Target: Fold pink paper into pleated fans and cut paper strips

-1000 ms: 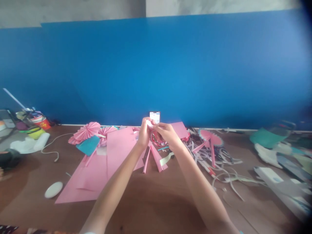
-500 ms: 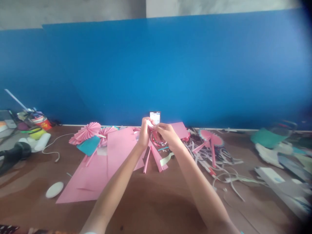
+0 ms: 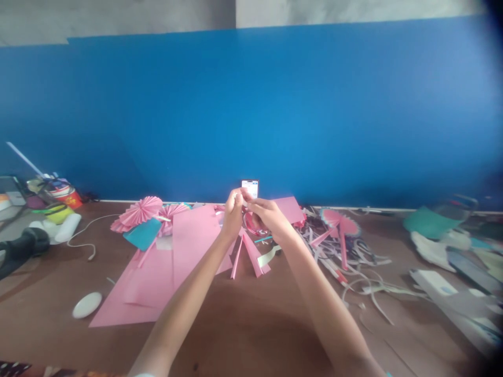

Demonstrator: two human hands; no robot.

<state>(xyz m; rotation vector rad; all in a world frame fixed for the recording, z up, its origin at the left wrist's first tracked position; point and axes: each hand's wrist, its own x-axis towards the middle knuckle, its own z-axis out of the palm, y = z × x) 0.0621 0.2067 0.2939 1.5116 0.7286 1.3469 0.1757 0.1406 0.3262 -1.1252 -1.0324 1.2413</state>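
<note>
Over the middle of the table, my left hand (image 3: 234,208) is closed around a small pale pinkish piece (image 3: 245,202), mostly hidden by the fingers. My right hand (image 3: 269,212) meets it from the right, its thumb and fingers pinched at the same piece. What kind of thing it is, I cannot make out. Just behind my hands a phone (image 3: 250,186) stands upright with its screen lit. Below them lie a round roll (image 3: 255,224), partly covered by my right hand, and folded pink paper strips (image 3: 251,254).
Pink paper sheets (image 3: 157,283), pleated pink rosettes (image 3: 142,210) and a teal sheet (image 3: 143,234) lie left. Tangled paper strips (image 3: 326,251) and a pink rosette (image 3: 348,225) are on the right. A white oval object (image 3: 87,305) sits front left. A blue partition (image 3: 251,104) borders the table.
My fingers have closed further over the small pale piece, so less of it shows. Both hands stay in nearly the same place; the things on the table have not moved.
</note>
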